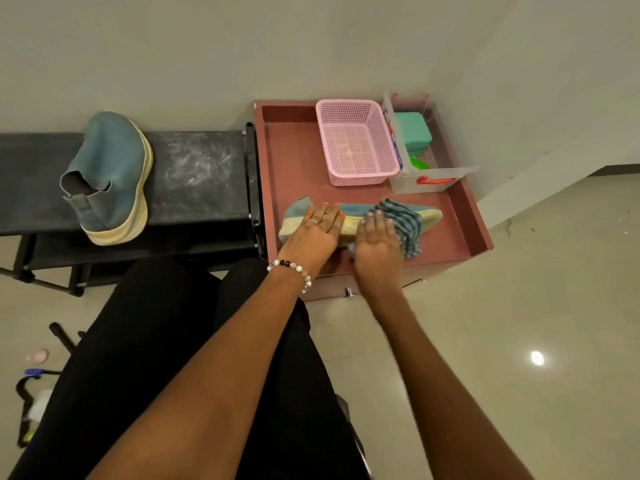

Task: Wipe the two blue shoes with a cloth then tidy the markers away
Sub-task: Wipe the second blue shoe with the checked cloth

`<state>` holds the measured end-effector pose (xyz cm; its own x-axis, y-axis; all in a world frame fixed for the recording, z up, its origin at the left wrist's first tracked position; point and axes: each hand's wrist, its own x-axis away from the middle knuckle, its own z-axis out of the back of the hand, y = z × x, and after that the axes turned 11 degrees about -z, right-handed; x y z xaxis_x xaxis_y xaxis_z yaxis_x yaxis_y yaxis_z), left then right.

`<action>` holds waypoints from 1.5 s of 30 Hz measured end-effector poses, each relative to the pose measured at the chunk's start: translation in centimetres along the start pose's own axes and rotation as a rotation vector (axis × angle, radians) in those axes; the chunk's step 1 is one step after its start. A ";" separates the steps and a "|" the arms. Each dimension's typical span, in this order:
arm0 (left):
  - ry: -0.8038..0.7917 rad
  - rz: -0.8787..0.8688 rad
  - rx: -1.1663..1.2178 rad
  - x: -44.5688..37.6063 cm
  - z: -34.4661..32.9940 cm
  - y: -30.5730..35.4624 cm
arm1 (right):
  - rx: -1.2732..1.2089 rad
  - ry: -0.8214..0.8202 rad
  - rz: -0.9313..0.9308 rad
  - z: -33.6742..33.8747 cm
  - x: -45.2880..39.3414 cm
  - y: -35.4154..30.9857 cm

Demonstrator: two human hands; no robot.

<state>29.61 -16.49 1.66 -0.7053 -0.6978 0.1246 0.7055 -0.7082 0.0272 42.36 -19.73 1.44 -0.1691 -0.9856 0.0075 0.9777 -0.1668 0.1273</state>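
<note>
The left hand (317,230) lies flat, fingers straight, pinning the heel end of a blue shoe (360,216) lying on its side in the red tray (464,216). Just beside it, the right hand (375,237) presses a striped cloth (403,223) against the pale, ribbed sole. Long, firm strokes toward the toe should work best. The other shoe (110,174), soft and matte, sits well left on the black bench (194,174).
</note>
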 end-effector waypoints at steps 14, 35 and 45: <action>-0.038 -0.005 -0.003 0.6 -0.4 0.6 | 0.036 0.012 -0.262 1.7 -2.2 3.8; -0.073 0.004 -0.019 1.2 -0.7 1.1 | -0.136 0.059 -0.296 1.9 -1.7 3.5; -0.083 -0.012 -0.016 1.5 -0.4 1.3 | -0.122 0.124 0.234 -0.8 1.4 4.0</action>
<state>29.46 -18.48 1.53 -0.7053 -0.6783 0.2060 0.6953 -0.7186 0.0139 46.17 -21.77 1.16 0.0717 -0.9924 -0.0997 0.9974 0.0704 0.0164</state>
